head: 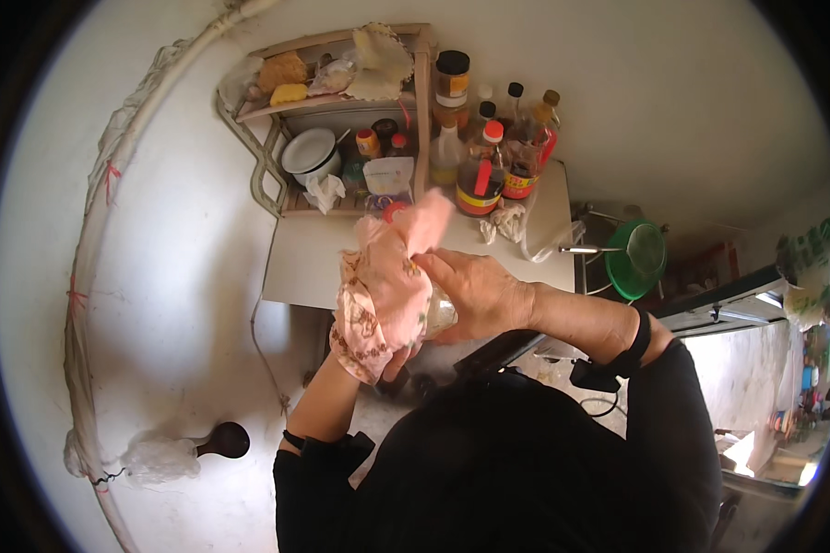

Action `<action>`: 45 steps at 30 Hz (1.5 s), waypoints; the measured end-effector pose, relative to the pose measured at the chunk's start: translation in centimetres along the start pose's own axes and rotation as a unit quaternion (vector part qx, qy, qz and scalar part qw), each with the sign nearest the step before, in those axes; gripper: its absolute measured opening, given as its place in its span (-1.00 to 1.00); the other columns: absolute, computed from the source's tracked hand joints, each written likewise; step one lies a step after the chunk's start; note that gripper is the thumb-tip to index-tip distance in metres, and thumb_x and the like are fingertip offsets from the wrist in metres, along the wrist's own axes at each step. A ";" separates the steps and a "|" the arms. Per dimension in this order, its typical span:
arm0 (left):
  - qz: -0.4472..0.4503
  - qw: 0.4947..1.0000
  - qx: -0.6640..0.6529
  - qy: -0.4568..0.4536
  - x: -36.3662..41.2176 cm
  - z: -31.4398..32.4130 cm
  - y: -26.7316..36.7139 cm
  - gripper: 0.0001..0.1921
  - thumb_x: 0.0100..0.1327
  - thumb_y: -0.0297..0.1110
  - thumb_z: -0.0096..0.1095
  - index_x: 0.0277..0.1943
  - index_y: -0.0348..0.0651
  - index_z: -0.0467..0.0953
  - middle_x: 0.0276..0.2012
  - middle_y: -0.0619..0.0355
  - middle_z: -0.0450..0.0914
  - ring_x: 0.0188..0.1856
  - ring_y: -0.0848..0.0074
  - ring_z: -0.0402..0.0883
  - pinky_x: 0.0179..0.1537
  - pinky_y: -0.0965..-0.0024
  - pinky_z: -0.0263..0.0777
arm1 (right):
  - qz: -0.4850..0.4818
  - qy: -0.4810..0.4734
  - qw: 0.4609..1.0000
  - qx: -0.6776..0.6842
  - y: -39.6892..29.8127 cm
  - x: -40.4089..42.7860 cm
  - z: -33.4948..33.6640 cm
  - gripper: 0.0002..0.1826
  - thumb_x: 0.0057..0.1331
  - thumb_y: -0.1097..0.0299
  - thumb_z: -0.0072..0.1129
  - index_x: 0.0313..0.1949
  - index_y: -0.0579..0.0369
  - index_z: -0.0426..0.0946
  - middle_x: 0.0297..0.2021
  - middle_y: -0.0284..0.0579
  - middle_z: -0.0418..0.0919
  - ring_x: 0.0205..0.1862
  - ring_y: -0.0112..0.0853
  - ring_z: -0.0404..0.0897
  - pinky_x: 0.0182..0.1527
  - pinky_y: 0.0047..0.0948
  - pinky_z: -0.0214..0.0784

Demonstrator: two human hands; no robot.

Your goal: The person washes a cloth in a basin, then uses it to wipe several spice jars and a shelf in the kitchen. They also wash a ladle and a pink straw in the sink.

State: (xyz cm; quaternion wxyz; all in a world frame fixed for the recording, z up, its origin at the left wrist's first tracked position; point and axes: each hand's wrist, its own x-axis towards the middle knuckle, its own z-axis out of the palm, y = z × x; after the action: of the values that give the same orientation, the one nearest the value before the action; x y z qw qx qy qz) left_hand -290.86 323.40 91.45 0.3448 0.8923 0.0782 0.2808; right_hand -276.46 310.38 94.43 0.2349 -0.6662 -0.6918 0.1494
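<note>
A pink patterned cloth is bunched up in front of me, above the front of the white tabletop. It covers most of my left hand, whose fingertips show at its lower edge, gripping it from below. From the right, my right hand curves around a clear container, perhaps a glass jar. Its thumb presses on the cloth's edge. Most of the container is hidden by the cloth and my fingers.
Behind the cloth stands a two-tier shelf with a lidded enamel pot and bags. Several sauce bottles crowd its right side. Crumpled tissue lies near them. A green basin with a strainer is farther right.
</note>
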 end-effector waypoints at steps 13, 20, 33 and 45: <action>-0.036 0.985 -0.167 0.030 1.6 0.6 -0.8 -0.78 0.25 -0.29 0.11 -0.18 -0.27 0.48 -0.30 0.12 0.48 -0.23 0.40 0.46 -0.18 0.40 0.37 | -0.020 0.133 0.991 -0.026 0.1 -0.3 2.0 -0.05 -0.23 0.19 0.50 0.19 0.13 0.23 -0.01 0.04 0.45 0.06 0.00 0.47 0.03 -0.09 0.36; 0.002 0.970 -0.240 0.030 1.7 1.1 -0.6 -0.74 0.22 -0.22 0.16 -0.21 -0.27 0.49 -0.33 0.11 0.48 -0.26 0.37 0.43 -0.18 0.39 0.34 | -0.047 0.135 0.987 -0.070 0.8 -0.3 1.8 -0.01 -0.24 0.17 0.52 0.15 0.36 0.21 -0.06 0.15 0.46 -0.05 0.01 0.52 -0.03 -0.16 0.38; -0.116 0.880 -0.431 0.164 -0.2 0.6 3.1 -0.78 0.28 -0.27 0.07 -0.13 -0.22 0.42 -0.13 0.08 0.47 -0.11 0.43 0.47 0.01 0.40 0.36 | 0.094 0.189 0.952 0.221 0.1 0.7 0.8 0.09 -0.18 0.09 0.58 0.26 0.36 0.17 0.11 0.24 0.43 0.14 -0.01 0.47 0.15 -0.22 0.37; -0.001 0.948 -0.010 0.317 0.8 0.7 1.2 -0.70 0.27 -0.20 0.07 -0.07 -0.23 0.40 -0.11 0.06 0.46 -0.08 0.41 0.47 0.03 0.37 0.35 | -0.078 0.250 0.965 0.011 -1.1 1.5 -0.3 0.21 -0.13 0.09 0.52 0.40 0.16 -0.09 0.35 0.27 0.06 0.33 0.09 0.21 0.25 -0.12 0.24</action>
State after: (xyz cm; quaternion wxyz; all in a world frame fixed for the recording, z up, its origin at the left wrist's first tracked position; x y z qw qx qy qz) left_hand -289.82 322.33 92.22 0.3116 0.7538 0.1812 0.5494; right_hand -277.23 311.77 95.45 0.4185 -0.6238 -0.6593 -0.0329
